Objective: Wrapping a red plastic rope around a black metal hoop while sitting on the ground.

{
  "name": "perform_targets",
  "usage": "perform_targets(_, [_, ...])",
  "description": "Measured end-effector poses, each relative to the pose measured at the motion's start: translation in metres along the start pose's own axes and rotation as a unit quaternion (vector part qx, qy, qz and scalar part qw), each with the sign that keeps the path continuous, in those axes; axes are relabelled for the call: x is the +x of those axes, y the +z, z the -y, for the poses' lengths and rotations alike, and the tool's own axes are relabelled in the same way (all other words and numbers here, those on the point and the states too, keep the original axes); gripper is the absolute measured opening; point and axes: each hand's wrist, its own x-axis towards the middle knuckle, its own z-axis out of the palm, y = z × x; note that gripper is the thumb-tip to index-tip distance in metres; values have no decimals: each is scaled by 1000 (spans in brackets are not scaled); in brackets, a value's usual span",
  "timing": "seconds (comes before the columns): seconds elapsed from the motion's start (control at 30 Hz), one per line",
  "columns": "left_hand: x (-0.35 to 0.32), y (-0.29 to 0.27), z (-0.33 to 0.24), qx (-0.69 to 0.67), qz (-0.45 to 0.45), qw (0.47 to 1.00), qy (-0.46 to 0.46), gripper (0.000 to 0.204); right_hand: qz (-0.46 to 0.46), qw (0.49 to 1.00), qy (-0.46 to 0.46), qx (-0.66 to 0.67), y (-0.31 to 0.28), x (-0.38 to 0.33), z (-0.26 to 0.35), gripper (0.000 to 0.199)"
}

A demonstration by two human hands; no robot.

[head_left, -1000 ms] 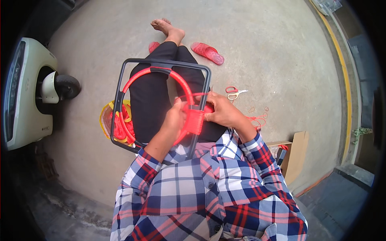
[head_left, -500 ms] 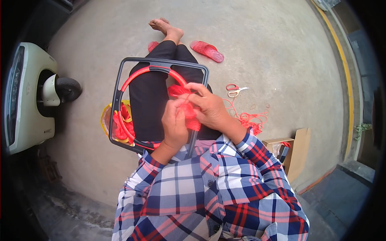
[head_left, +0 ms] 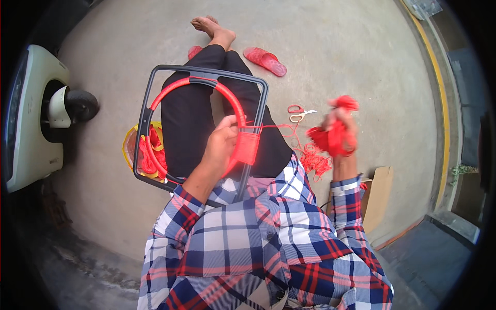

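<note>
A dark grey rectangular frame [head_left: 212, 68] with a round ring [head_left: 235, 101] inside it rests on my lap. Red cord covers much of the ring, and a broad red wrapped band [head_left: 247, 149] joins ring and frame at the right side. My left hand [head_left: 221, 147] is closed on the ring beside that band. Out to the right, my right hand [head_left: 349, 125], smeared by motion, grips a bundle of red cord [head_left: 330, 138]. A red strand [head_left: 276, 126] runs rightward from the ring toward the bundle.
Scissors [head_left: 297, 113] and tangled red cord [head_left: 315, 161] lie on the concrete floor to the right, near an open cardboard box [head_left: 378, 196]. A yellow-rimmed bag [head_left: 129, 147] with red material sits left of my legs. Slippers [head_left: 265, 60] lie ahead; a wheeled vehicle [head_left: 39, 124] stands left.
My right hand has swung away from the ring, out to the right, carrying the cord bundle. My left hand has stayed near the ring's right side and now holds it.
</note>
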Motion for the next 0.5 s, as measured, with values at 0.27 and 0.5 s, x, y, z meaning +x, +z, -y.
perform_targets(0.27, [6, -15, 7, -8, 26, 999, -36, 45, 162, 912, 240, -290, 66, 0, -55, 23])
perform_targets(0.5, [11, -14, 4, -39, 15, 997, -67, 37, -21, 967, 168, -188, 26, -32, -49, 9])
